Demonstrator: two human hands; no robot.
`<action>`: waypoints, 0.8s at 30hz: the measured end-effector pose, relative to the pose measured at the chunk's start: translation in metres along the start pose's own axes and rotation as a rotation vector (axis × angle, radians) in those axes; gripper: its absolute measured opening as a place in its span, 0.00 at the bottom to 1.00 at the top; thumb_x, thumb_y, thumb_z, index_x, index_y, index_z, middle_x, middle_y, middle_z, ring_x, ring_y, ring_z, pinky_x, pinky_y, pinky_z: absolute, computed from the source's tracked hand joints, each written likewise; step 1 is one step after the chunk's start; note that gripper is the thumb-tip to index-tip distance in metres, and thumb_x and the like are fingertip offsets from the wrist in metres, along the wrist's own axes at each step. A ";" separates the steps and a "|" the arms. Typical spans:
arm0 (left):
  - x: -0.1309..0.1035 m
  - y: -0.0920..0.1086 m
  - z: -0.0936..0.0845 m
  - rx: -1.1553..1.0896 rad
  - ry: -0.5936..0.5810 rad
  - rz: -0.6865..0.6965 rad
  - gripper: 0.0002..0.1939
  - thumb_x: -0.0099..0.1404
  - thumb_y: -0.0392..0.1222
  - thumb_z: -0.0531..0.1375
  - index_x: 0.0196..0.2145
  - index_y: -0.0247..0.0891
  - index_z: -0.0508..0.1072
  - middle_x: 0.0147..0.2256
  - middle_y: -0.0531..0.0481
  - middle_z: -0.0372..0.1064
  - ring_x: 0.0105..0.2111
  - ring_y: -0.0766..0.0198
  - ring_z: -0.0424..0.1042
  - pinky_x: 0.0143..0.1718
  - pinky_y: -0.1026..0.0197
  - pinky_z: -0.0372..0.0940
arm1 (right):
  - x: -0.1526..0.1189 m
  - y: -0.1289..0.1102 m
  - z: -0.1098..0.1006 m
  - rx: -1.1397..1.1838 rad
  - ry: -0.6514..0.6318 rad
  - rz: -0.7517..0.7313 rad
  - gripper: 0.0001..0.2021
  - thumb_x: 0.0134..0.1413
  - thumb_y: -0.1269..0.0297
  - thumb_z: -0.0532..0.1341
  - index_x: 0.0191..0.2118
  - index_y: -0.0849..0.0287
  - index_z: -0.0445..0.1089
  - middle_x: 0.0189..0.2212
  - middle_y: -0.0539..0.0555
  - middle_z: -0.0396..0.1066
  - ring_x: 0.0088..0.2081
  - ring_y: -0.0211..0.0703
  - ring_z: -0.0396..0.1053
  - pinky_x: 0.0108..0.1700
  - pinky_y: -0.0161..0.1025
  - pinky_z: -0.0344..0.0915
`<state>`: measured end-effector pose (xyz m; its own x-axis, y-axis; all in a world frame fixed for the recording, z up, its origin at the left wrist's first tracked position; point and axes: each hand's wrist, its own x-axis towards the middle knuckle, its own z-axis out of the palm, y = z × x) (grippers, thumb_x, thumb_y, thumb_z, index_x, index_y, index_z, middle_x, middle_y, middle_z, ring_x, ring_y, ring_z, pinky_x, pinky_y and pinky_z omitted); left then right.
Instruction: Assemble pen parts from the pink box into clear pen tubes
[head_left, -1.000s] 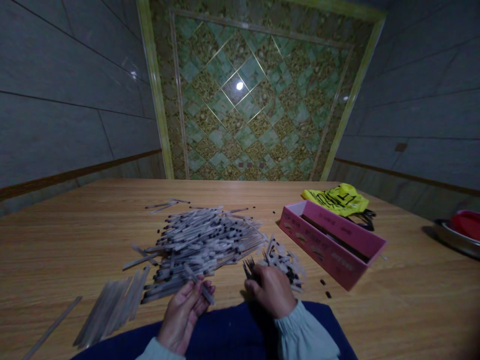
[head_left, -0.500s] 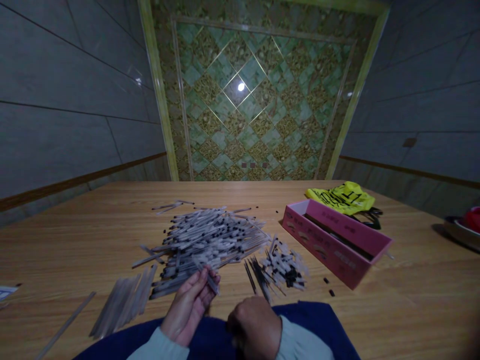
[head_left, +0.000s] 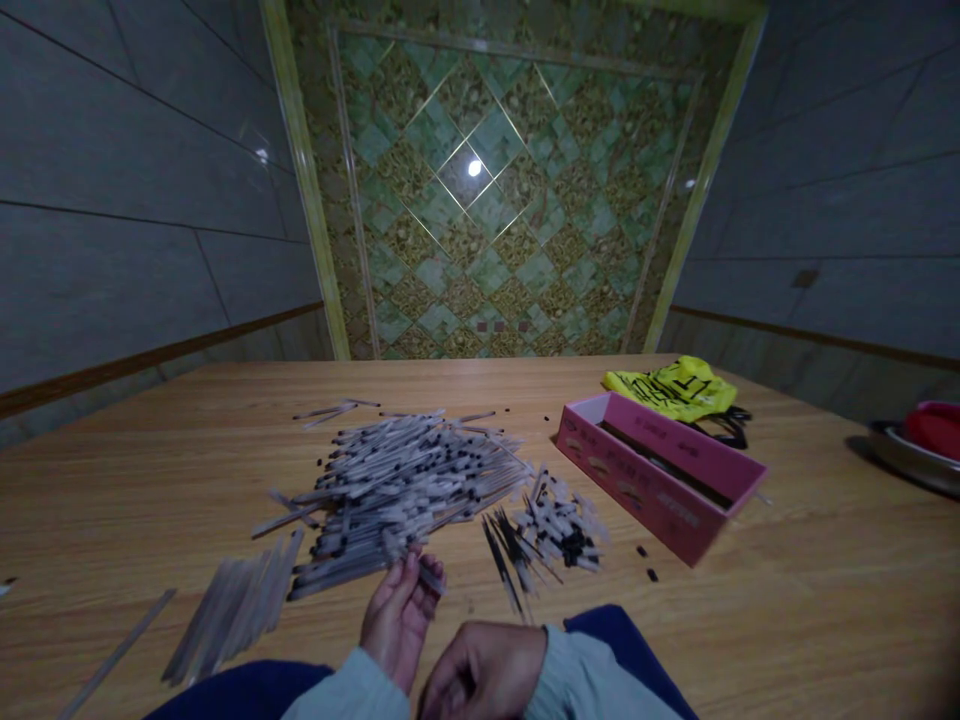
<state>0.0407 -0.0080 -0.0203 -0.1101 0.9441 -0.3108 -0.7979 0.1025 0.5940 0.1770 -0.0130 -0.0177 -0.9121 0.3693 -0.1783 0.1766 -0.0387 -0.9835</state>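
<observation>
My left hand (head_left: 401, 615) is closed round a thin clear tube at the near edge of a big pile of clear tubes with dark ends (head_left: 412, 480). Low in the view, my right hand (head_left: 484, 665) is curled with its palm turned in; whatever its fingers may hold is hidden. Several thin dark sticks (head_left: 510, 560) lie beyond my right hand, beside a small heap of short white and black pieces (head_left: 562, 525). Left of the big pile lies a row of clear empty-looking tubes (head_left: 232, 605).
An open pink box (head_left: 645, 490) stands at the right, with a yellow bag (head_left: 675, 390) behind it. A metal bowl with something red (head_left: 930, 435) is at the far right. One long tube (head_left: 120, 650) lies at the near left. Two small black pieces lie near the box.
My right hand has moved down and slightly left, and has turned. My left hand has shifted a little right. The whole scene has shifted slightly left with the camera.
</observation>
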 end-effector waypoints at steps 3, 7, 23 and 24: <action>-0.001 0.002 -0.005 0.047 -0.051 0.032 0.08 0.55 0.27 0.61 0.34 0.34 0.71 0.29 0.48 0.75 0.31 0.65 0.76 0.34 0.65 0.71 | -0.001 -0.006 -0.003 0.296 0.412 -0.154 0.22 0.41 0.46 0.64 0.26 0.64 0.68 0.18 0.48 0.66 0.17 0.30 0.60 0.20 0.28 0.55; -0.005 0.005 0.000 0.080 -0.019 0.067 0.09 0.54 0.29 0.63 0.34 0.33 0.70 0.31 0.46 0.76 0.34 0.62 0.76 0.35 0.63 0.71 | 0.007 -0.017 -0.005 0.482 1.038 -0.372 0.24 0.44 0.44 0.63 0.19 0.62 0.60 0.12 0.42 0.54 0.13 0.25 0.47 0.15 0.27 0.42; -0.017 -0.001 0.002 0.314 -0.354 -0.203 0.19 0.45 0.50 0.68 0.30 0.33 0.73 0.14 0.56 0.64 0.08 0.75 0.57 0.08 0.72 0.50 | 0.007 -0.022 -0.010 0.469 0.962 -0.439 0.22 0.48 0.51 0.63 0.43 0.62 0.66 0.18 0.46 0.63 0.16 0.29 0.56 0.18 0.28 0.51; -0.016 -0.003 -0.001 0.338 -0.399 -0.243 0.20 0.45 0.52 0.68 0.29 0.33 0.73 0.14 0.55 0.64 0.07 0.75 0.56 0.08 0.71 0.50 | 0.007 -0.023 -0.010 0.527 0.947 -0.453 0.23 0.48 0.50 0.63 0.45 0.62 0.65 0.17 0.44 0.62 0.15 0.28 0.55 0.17 0.27 0.50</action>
<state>0.0441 -0.0241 -0.0180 0.3376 0.9191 -0.2030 -0.5316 0.3641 0.7647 0.1704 -0.0004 0.0037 -0.1741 0.9825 0.0660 -0.4708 -0.0242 -0.8819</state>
